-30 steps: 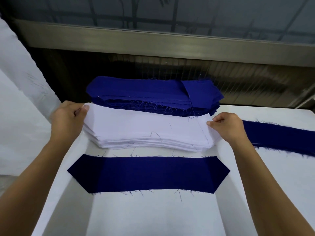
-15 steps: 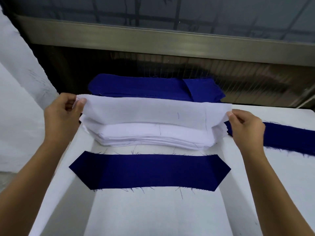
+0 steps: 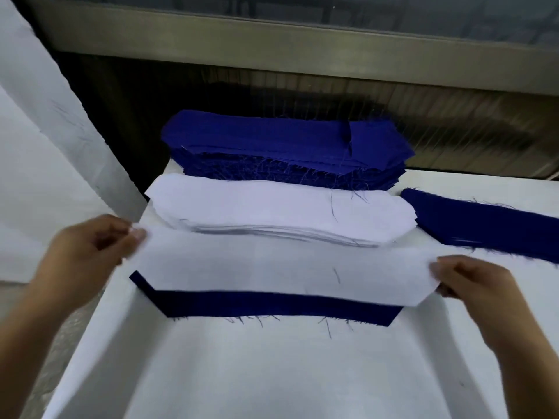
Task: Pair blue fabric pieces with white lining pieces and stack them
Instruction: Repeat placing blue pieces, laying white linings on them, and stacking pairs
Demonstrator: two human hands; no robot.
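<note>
Your left thumb (image 3: 136, 235) and the fingers under it pinch the left end of a single white lining piece (image 3: 272, 273). The fingertips are smeared with blur, so you cannot tell exactly how many fingers share the grip. On the other side, your right thumb (image 3: 444, 269) lies on top of the piece's right end, and the fingers below it are hidden by the cloth. Both your left hand (image 3: 90, 252) and your right hand (image 3: 472, 285) are clamped on that one piece, which is stretched flat between them.

The lining covers most of a blue fabric piece (image 3: 272, 303) lying flat near the middle of the table (image 3: 272, 373). Only its near strip, its angled left corner and its frayed threads show. Whether the lining already touches the blue cloth cannot be told.

Just beyond, toward the far edge, is the stack of white lining pieces (image 3: 272, 204); its near edge is partly hidden by the held piece. Behind it, right at the table's far edge, is the stack of blue fabric pieces (image 3: 287, 146), its top piece folded over at the right end.

By the right edge lies a second blue pile (image 3: 484, 225), cut off by the frame. A white cloth (image 3: 36, 176) hangs off to the left, and a metal ledge (image 3: 302, 40) runs across the background; what lies behind it is too dim to read.
</note>
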